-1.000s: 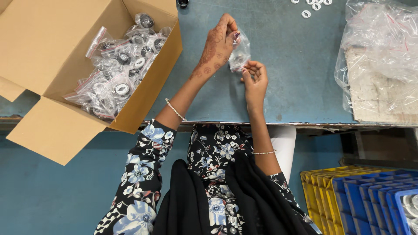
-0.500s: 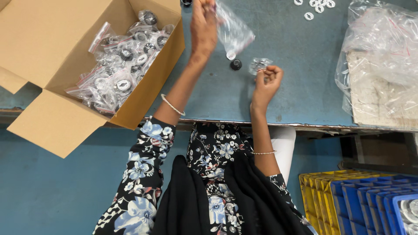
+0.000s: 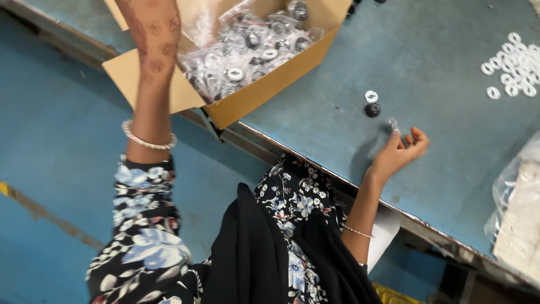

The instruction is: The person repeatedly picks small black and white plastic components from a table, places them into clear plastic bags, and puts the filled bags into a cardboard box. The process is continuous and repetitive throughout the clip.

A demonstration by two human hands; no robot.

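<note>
Resting on blue-grey table (image 3: 439, 141) | right hand (image 3: 396, 155) grip half-curled, small clear piece | left grip unseen | blue floor (image 3: 62, 146)

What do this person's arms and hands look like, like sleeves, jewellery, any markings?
Both arms wear short black sleeves printed with white and blue flowers. The left forearm bears reddish-brown henna-style round patterns, with a silvery beaded bracelet lower down. A thin silvery bracelet circles the right forearm. The right hand is bare, with no glove; the left hand is out of frame.
</note>
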